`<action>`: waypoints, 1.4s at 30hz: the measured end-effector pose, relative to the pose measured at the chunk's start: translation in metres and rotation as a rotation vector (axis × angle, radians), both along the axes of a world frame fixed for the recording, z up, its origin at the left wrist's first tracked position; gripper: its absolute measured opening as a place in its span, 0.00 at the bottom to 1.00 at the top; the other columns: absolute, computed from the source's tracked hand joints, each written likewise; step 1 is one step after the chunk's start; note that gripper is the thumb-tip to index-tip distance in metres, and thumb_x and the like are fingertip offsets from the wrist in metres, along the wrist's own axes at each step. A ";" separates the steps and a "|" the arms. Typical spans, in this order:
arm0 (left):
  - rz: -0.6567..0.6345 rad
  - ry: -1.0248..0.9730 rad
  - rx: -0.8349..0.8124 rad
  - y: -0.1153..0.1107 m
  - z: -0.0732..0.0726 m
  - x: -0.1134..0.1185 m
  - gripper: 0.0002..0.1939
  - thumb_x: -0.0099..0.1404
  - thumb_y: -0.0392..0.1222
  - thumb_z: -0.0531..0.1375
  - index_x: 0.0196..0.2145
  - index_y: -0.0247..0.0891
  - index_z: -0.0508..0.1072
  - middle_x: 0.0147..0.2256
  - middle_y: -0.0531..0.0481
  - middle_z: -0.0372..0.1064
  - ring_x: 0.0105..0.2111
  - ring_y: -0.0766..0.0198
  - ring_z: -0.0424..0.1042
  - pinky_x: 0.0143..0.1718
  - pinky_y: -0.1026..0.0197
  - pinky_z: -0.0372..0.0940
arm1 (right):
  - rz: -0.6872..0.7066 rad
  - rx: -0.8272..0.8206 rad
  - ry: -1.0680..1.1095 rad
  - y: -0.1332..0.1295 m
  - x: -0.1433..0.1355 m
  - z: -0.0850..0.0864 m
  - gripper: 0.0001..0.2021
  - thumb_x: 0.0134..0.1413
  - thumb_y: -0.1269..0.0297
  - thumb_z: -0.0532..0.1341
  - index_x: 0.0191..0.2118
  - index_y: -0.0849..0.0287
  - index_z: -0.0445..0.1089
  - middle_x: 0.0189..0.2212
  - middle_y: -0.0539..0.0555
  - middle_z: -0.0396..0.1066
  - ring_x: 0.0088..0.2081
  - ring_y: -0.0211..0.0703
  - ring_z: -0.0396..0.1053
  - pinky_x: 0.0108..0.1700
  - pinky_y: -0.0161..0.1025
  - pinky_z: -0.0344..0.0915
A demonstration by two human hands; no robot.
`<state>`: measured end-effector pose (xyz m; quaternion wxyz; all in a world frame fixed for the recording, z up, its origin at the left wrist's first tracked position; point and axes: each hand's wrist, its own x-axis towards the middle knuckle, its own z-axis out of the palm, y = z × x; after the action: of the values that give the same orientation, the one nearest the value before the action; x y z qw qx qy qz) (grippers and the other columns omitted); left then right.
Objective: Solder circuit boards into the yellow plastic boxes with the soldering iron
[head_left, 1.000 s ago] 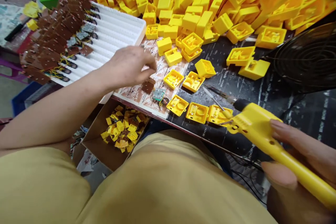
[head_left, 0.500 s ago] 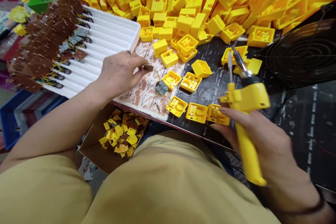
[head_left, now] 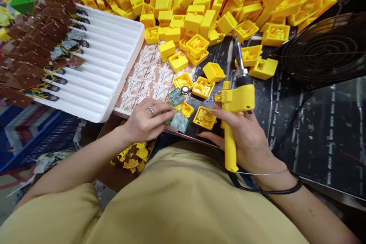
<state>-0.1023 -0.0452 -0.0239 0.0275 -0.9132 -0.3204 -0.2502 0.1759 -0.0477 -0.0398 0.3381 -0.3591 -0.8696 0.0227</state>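
- The left hand [head_left: 147,120] was closed at the fingertips on a pale-topped circuit board [head_left: 180,122] at the edge of the counter [head_left: 300,122]
- The right hand [head_left: 247,137] was wrapped around a yellow tool [head_left: 238,99], its metal tip turned away from the boards
- Just beyond the held board lay a near housing [head_left: 188,110], and past it a green board [head_left: 175,96] beside a round part [head_left: 185,90]
- The step in hand looked like lining up the board with the near housing; the next move seemed to call for steadying it and keeping the wires free before bringing the tip over
- A second housing [head_left: 204,117] lay open between the hands
- The left fingers hid one edge of the held board, the wire routes could not be traced, and the right hand and tool covered whatever lay behind them
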 end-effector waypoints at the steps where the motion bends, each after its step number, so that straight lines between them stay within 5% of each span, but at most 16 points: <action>1: 0.008 0.022 -0.048 -0.004 0.000 -0.004 0.20 0.59 0.31 0.58 0.51 0.38 0.70 0.46 0.43 0.76 0.46 0.56 0.75 0.45 0.53 0.70 | 0.006 -0.017 0.024 -0.001 0.003 0.000 0.27 0.58 0.58 0.66 0.59 0.57 0.58 0.36 0.53 0.71 0.40 0.48 0.73 0.50 0.50 0.71; 4: 0.034 0.035 -0.171 -0.011 0.011 -0.005 0.23 0.59 0.35 0.58 0.53 0.36 0.69 0.50 0.39 0.74 0.51 0.52 0.72 0.50 0.48 0.68 | 0.014 -0.063 0.073 -0.003 0.010 0.001 0.31 0.56 0.60 0.67 0.61 0.52 0.55 0.39 0.53 0.72 0.44 0.50 0.73 0.50 0.51 0.71; 8: 0.182 -0.024 -0.175 -0.006 0.027 0.010 0.16 0.62 0.38 0.58 0.48 0.34 0.72 0.45 0.40 0.75 0.45 0.56 0.74 0.48 0.53 0.68 | 0.035 -0.078 0.103 -0.006 0.011 0.005 0.33 0.54 0.64 0.69 0.62 0.51 0.54 0.42 0.55 0.73 0.45 0.50 0.73 0.50 0.50 0.70; 14: 0.356 0.062 -0.237 0.003 0.029 0.018 0.09 0.67 0.43 0.55 0.34 0.36 0.72 0.33 0.46 0.74 0.35 0.58 0.73 0.40 0.57 0.67 | 0.045 0.004 0.105 -0.009 0.000 0.009 0.23 0.58 0.59 0.66 0.55 0.56 0.59 0.40 0.52 0.73 0.41 0.44 0.72 0.50 0.46 0.66; 18: 0.396 0.119 -0.369 -0.009 0.022 0.018 0.16 0.65 0.51 0.57 0.42 0.34 0.70 0.33 0.46 0.74 0.31 0.58 0.73 0.33 0.58 0.66 | 0.083 0.040 0.052 -0.006 -0.023 0.003 0.17 0.63 0.57 0.61 0.53 0.55 0.61 0.36 0.51 0.71 0.38 0.42 0.69 0.51 0.45 0.62; 25: 0.337 -0.114 -0.638 -0.012 0.017 0.017 0.18 0.66 0.45 0.57 0.52 0.36 0.67 0.37 0.50 0.76 0.31 0.66 0.74 0.34 0.65 0.67 | 0.084 0.025 0.068 -0.003 -0.045 0.004 0.15 0.63 0.69 0.59 0.54 0.52 0.61 0.38 0.50 0.72 0.40 0.40 0.70 0.51 0.43 0.63; 28: 0.278 -0.039 -0.629 -0.006 0.020 0.011 0.17 0.67 0.45 0.57 0.52 0.38 0.70 0.45 0.48 0.76 0.39 0.63 0.76 0.41 0.63 0.67 | 0.002 -0.043 0.178 0.002 -0.029 0.020 0.20 0.62 0.69 0.61 0.57 0.54 0.57 0.46 0.54 0.72 0.42 0.39 0.72 0.46 0.39 0.70; 32: 0.269 0.132 -0.617 0.000 0.025 0.005 0.17 0.69 0.47 0.57 0.52 0.42 0.73 0.42 0.48 0.76 0.38 0.60 0.76 0.40 0.60 0.66 | -0.094 -0.052 0.163 0.017 -0.003 0.034 0.22 0.61 0.67 0.62 0.59 0.51 0.58 0.54 0.55 0.69 0.41 0.40 0.74 0.43 0.38 0.73; 38: 0.158 0.147 -0.384 0.009 0.032 0.012 0.19 0.67 0.53 0.57 0.48 0.39 0.76 0.42 0.44 0.73 0.41 0.55 0.72 0.43 0.55 0.64 | -0.207 0.027 0.023 0.037 0.011 0.025 0.22 0.59 0.65 0.65 0.57 0.56 0.62 0.48 0.58 0.73 0.40 0.44 0.75 0.48 0.42 0.73; 42: 0.255 0.093 -0.311 0.011 0.028 0.026 0.19 0.66 0.54 0.57 0.41 0.36 0.76 0.39 0.44 0.73 0.39 0.54 0.70 0.43 0.53 0.61 | -0.212 0.039 0.103 0.027 0.012 0.028 0.23 0.54 0.67 0.68 0.55 0.55 0.65 0.47 0.58 0.73 0.48 0.51 0.73 0.53 0.49 0.71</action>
<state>-0.0758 -0.0345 0.0041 -0.0677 -0.8692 -0.4665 -0.1496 0.1881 -0.0208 -0.0118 0.3897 -0.4406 -0.8087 -0.0118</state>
